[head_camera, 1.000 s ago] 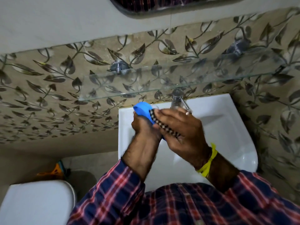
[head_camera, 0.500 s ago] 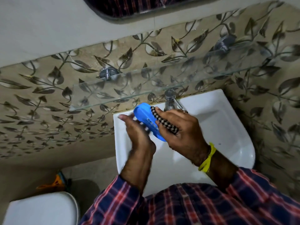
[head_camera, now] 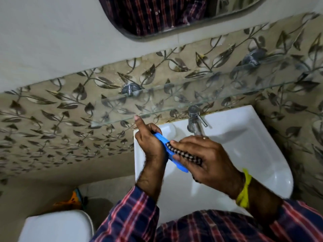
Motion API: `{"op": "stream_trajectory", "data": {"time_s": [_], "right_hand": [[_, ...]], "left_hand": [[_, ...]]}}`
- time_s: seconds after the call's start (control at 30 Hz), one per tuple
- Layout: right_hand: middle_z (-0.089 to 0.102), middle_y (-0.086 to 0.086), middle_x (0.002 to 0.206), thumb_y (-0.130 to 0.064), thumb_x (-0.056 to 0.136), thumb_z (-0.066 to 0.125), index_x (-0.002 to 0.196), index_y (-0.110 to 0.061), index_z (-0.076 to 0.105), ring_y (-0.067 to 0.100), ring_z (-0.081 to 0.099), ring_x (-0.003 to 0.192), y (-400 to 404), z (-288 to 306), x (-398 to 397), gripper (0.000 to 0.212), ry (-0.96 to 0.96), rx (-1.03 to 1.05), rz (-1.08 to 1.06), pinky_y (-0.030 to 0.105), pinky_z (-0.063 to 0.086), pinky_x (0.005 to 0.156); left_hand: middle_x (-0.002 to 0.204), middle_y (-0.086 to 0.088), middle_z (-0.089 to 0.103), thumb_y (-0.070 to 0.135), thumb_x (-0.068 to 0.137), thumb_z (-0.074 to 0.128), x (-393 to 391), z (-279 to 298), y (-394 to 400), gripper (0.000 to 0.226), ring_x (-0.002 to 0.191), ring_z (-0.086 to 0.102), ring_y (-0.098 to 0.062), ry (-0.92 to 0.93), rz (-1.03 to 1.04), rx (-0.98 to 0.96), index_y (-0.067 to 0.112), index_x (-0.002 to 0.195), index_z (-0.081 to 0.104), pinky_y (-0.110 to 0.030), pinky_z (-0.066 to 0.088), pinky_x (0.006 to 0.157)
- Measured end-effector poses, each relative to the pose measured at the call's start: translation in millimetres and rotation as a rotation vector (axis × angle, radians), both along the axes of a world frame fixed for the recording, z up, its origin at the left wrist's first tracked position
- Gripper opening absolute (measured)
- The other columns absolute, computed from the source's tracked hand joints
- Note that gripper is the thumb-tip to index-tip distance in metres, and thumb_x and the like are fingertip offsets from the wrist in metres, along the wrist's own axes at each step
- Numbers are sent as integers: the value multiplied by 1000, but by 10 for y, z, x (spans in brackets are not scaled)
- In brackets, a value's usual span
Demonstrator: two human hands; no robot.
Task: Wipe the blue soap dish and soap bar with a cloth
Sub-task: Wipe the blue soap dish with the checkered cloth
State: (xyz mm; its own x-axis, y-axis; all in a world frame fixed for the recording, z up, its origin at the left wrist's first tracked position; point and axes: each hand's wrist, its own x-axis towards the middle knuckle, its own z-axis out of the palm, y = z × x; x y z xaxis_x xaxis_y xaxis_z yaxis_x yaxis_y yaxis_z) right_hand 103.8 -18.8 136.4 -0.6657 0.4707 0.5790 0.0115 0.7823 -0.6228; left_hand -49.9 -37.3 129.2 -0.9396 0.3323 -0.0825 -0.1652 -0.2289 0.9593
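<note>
The blue soap dish [head_camera: 176,162] is held on edge over the left side of the white sink [head_camera: 244,137]. My left hand [head_camera: 151,145] grips it from the left, with the index finger sticking up. My right hand [head_camera: 204,158] presses a black-and-white checked cloth [head_camera: 183,155] against the dish from the right. Most of the dish is hidden between the two hands. No soap bar shows.
A steel tap [head_camera: 194,119] stands at the sink's back edge. A glass shelf [head_camera: 174,105] juts out of the leaf-patterned wall just above my hands. A mirror [head_camera: 174,14] hangs higher up. A white toilet tank [head_camera: 56,226] sits at the lower left.
The dish has dropped lower and turned more edge-on between my hands. My left index finger has lifted off it. The cloth has slid down along the dish.
</note>
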Motion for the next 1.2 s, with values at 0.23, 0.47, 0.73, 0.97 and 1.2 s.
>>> {"op": "stream_trajectory", "data": {"time_s": [0.23, 0.47, 0.73, 0.97, 1.2], "right_hand": [[72, 11, 111, -21, 93, 68, 118, -5, 71, 26, 68, 95, 4, -43, -1, 30, 57, 90, -43, 43, 51, 81], [71, 8, 115, -22, 95, 65, 122, -9, 69, 26, 67, 98, 43, -10, -70, 30, 90, 89, -29, 40, 49, 85], [70, 8, 118, -21, 88, 76, 123, -6, 68, 25, 66, 98, -24, -182, -11, 39, 186, 96, -102, 37, 51, 87], [70, -1, 112, -7, 83, 74, 120, -7, 68, 8, 67, 99, 90, -119, -19, 37, 241, -130, -220, 26, 53, 92], [77, -9, 99, 2, 86, 71, 111, -11, 73, 5, 71, 93, 713, 52, 137, 28, -123, -714, 254, 18, 54, 82]], "left_hand": [[34, 5, 38, 47, 106, 41, -258, 78, 42, 72, 34, 35, -12, -111, 128, -18, 10, 44, 39, -19, 32, 42], [36, 4, 43, 40, 106, 41, -133, -15, 77, 62, 34, 37, -11, -280, 137, 0, 13, 50, 37, -21, 31, 41], [77, -7, 55, 54, 100, 41, -83, -75, -16, 50, 68, 53, -25, -792, 79, -7, 13, 71, 48, -29, 39, 63], [80, -9, 73, 65, 102, 27, 93, -97, -136, 63, 75, 68, -29, -680, -174, -150, 16, 84, 63, -45, 54, 74], [125, -15, 71, 83, 52, 75, 22, 21, -334, 96, 115, 68, -33, -457, -1154, -285, 17, 121, 73, -53, 50, 104]]}}
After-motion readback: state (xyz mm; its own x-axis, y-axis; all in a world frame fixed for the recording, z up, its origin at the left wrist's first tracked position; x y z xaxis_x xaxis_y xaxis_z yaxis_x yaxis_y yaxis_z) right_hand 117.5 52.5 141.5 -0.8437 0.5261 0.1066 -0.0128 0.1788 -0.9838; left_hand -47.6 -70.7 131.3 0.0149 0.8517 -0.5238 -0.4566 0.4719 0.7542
